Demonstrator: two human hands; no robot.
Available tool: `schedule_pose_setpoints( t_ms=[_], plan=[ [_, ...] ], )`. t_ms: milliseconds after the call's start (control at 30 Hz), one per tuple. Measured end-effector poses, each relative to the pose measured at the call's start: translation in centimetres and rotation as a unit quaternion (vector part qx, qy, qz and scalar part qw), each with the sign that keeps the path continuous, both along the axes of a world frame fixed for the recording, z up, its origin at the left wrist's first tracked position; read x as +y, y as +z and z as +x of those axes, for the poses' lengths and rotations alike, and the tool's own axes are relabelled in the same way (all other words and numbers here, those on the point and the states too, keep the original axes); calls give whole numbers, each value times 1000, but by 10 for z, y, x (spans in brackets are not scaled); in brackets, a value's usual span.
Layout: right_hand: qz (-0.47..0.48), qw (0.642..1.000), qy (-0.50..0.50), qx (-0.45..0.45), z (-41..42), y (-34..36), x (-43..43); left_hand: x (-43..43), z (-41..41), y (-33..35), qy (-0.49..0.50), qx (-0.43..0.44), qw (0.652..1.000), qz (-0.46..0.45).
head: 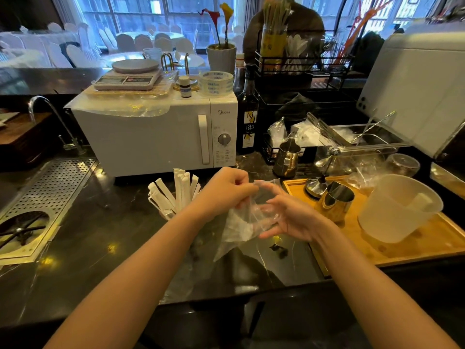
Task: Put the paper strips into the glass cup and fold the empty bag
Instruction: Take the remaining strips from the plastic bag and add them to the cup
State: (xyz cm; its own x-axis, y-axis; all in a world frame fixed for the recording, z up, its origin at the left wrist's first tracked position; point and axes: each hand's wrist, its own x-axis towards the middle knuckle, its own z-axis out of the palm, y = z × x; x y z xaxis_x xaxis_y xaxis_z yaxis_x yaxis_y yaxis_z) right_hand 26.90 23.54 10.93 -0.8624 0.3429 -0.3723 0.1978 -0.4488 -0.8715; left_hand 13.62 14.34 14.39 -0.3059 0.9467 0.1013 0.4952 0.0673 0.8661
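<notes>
Several white paper strips [179, 190] stand upright in a glass cup [168, 214] on the dark counter, just left of my hands. A clear plastic bag [241, 227] hangs between both hands above the counter, crumpled and see-through. My left hand [224, 190] pinches the bag's upper edge with closed fingers. My right hand [289, 217] holds the bag's right side, fingers curled around the plastic. The cup's lower part is hidden behind my left forearm.
A white microwave [161, 132] stands behind the cup. A wooden tray [402, 250] on the right carries a frosted plastic jug [397, 207] and a metal cup [336, 201]. A perforated drain grate [42, 195] lies at the left. A dark bottle [249, 119] stands beside the microwave.
</notes>
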Motion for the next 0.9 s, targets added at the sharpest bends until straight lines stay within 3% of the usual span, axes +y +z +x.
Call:
schedule_pose_setpoints(
  t_ms=[100,167,233,300,400,500,567,700,900],
  plan=[
    [-30,998,-39,37,7,4,4,-5,2,-1,7,-97,995,12],
    [-42,994,-72,68,11,7,8,-10,-2,-6,64,-135,989,0],
    [-40,989,-95,104,14,11,13,-16,-5,-18,132,-171,975,-43],
    [-22,983,-118,141,16,18,17,-22,0,-32,138,-236,954,-125],
    [-5,969,-141,205,14,27,21,-18,9,-49,61,-377,901,-204],
    [3,959,-133,251,12,32,22,2,11,-49,-15,-562,818,-123],
    [14,957,-120,265,12,35,21,14,11,-38,-17,-623,781,-46],
    [40,962,-77,260,16,38,22,26,-1,-18,0,-630,775,47],
    [0,970,10,244,18,38,35,20,-24,5,59,-539,840,21]
  ],
)
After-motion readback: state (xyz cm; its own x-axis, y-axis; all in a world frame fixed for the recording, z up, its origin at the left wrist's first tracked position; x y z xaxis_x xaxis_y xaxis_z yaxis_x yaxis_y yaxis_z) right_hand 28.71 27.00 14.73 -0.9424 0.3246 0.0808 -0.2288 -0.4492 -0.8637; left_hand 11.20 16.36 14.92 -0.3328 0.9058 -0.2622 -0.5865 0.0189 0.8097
